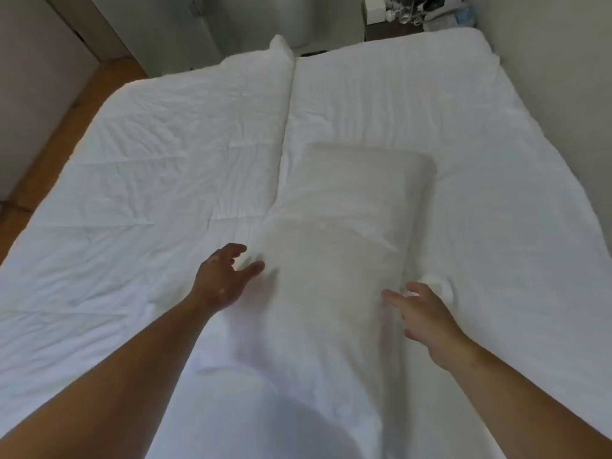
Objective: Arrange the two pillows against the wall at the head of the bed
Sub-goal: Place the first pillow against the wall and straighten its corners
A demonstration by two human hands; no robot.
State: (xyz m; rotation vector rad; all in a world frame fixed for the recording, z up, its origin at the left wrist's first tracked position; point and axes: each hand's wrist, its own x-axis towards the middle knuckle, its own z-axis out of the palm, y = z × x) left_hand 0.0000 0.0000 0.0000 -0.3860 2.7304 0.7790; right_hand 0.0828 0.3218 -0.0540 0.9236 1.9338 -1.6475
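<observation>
White bedding fills the frame as a person reaches for a pillow (347, 220) lying lengthwise in the middle of the bed (132, 180). The left hand (222, 279) and right hand (424, 316) flank its near end, fingers spread wide, holding nothing. A sound grasp would likely take both near corners at once, so the soft pillow lifts level. Only one pillow is clearly visible. A wall (546, 77) runs along the bed's right edge; wooden floor (56, 140) lies past the left edge, and the flat covers offer open room.
</observation>
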